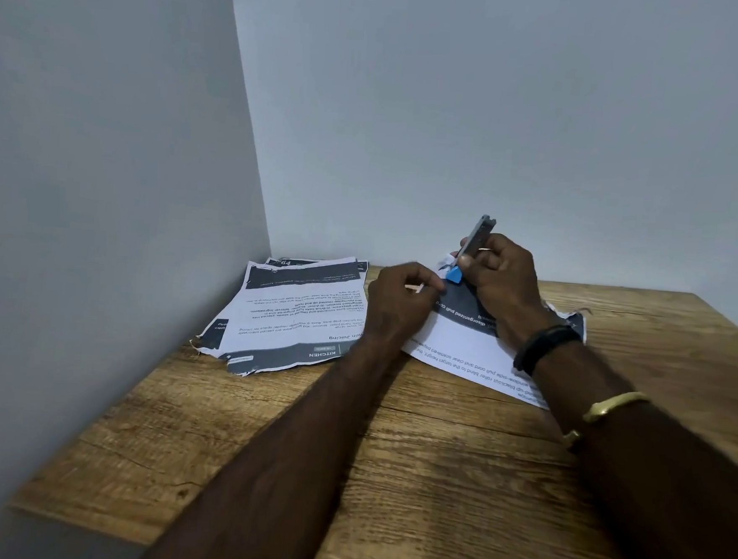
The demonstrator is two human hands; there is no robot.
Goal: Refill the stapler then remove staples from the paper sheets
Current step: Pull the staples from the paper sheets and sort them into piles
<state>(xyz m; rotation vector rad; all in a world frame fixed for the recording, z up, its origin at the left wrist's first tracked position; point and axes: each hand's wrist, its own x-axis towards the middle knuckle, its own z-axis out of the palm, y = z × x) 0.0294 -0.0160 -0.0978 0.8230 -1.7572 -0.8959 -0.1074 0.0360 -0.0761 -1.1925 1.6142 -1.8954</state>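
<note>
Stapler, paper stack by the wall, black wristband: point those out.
stapler [475, 239], head view, grey metal body.
paper stack [295, 313], head view, top sheet's middle.
black wristband [545, 346], head view, band's top.

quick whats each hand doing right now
left hand: pinches the corner of the paper sheets
right hand: grips the stapler, blue end down at that corner

Blue-tipped grey stapler, white sheets with dark-grey bands, brown wood-grain table.
</note>
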